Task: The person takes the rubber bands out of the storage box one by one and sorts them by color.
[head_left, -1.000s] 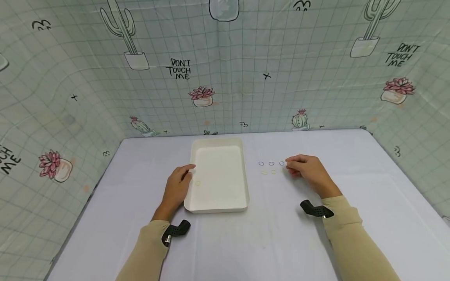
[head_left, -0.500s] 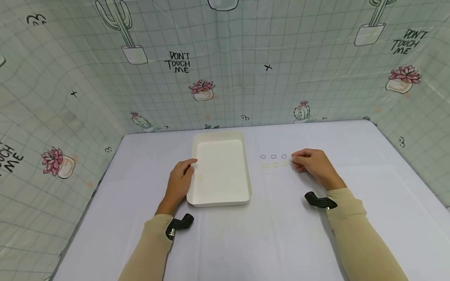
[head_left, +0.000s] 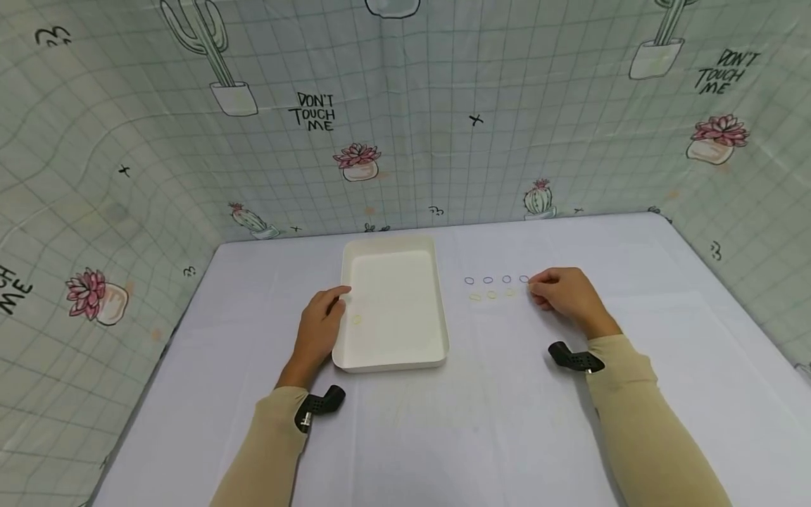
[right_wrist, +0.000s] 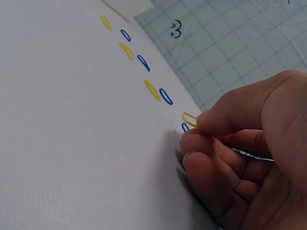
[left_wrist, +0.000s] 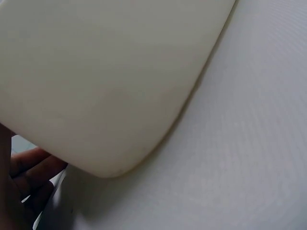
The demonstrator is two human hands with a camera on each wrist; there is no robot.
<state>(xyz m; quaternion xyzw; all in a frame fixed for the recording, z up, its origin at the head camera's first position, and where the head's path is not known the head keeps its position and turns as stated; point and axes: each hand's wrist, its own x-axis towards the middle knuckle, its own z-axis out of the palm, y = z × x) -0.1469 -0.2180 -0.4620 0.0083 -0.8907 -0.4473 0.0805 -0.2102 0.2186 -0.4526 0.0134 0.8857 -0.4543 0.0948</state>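
Observation:
My right hand [head_left: 570, 299] pinches a small yellow rubber band [right_wrist: 188, 118] between thumb and fingertips, just over the table. Partly behind the fingertips is a blue rubber band [right_wrist: 185, 127], the rightmost of the blue row. Several blue rubber bands [head_left: 488, 280] lie in a line leftward from it. Below them runs a shorter row of yellow rubber bands [head_left: 491, 295]. My left hand [head_left: 319, 327] rests at the left rim of a white tray [head_left: 441, 310], its fingers relaxed against the side. Another yellow rubber band [head_left: 357, 320] lies inside the tray.
A white cloth-covered table [head_left: 405, 436] carries everything. Behind it hangs a grid-patterned curtain [head_left: 431, 98] with printed cacti. Black wrist cameras [head_left: 575, 358] are strapped to both sleeves.
My right hand has shifted right along the rows. A third yellow band and a fourth blue band have come into sight beside it. The left hand stays at the tray.

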